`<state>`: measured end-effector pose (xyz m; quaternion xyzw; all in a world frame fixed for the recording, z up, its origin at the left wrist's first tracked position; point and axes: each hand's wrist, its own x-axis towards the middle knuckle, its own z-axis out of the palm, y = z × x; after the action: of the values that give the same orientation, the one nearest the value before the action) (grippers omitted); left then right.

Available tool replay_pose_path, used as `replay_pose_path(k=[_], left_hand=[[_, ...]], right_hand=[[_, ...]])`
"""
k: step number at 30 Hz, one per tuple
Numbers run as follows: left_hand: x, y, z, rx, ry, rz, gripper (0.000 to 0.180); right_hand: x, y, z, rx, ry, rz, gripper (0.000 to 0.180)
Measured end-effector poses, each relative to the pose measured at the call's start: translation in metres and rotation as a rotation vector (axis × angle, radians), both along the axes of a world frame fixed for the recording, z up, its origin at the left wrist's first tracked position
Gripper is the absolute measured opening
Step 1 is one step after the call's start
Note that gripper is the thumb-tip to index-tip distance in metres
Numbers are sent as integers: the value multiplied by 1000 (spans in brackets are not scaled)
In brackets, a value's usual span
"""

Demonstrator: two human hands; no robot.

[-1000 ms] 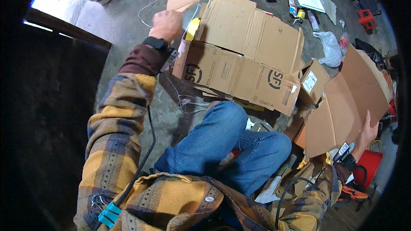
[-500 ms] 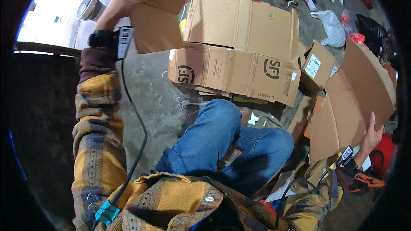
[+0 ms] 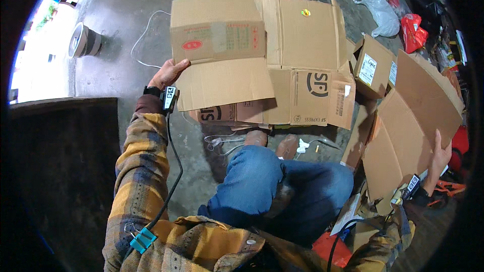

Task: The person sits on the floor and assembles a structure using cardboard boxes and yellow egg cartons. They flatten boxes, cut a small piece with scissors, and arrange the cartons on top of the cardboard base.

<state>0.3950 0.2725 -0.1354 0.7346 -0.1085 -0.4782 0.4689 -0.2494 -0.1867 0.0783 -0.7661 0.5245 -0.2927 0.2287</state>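
Note:
My left hand (image 3: 170, 73) grips the left edge of a folded cardboard sheet (image 3: 227, 81), its thumb on the upper face. This sheet bears a red oval mark and lies or hovers over the left part of a stack of flattened cardboard boxes (image 3: 310, 35); whether it touches is unclear. At the right, my right hand (image 3: 440, 157) holds the outer edge of an opened-out cardboard box (image 3: 398, 133), which stands tilted with a crease down its middle. Part of that hand is hidden by the board.
Beyond the right-hand board stands a brown carton (image 3: 374, 73) with white labels. Farther off lie a white plastic bag (image 3: 380, 15), a red bag (image 3: 414, 32) and several cans. A bucket (image 3: 83, 40) is at far left; a white cable (image 3: 222, 141) lies before my feet.
My left hand has brought the folded cardboard sheet from the upper left rightward and down over the stack. My right hand still holds its board, with little movement. The view has shifted.

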Motion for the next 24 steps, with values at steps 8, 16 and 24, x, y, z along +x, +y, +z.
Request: replay_pose_path(k=[8, 16, 24], left_hand=[[15, 3, -51, 432, -128, -184, 45], [-9, -27, -36, 492, -1085, -298, 65], [-58, -127, -49, 427, -1255, -573, 86]], right_hand=[[30, -3, 4, -27, 86, 28, 30], [46, -5, 0, 1, 31, 83, 29], [49, -2, -1, 2, 56, 50, 29]])
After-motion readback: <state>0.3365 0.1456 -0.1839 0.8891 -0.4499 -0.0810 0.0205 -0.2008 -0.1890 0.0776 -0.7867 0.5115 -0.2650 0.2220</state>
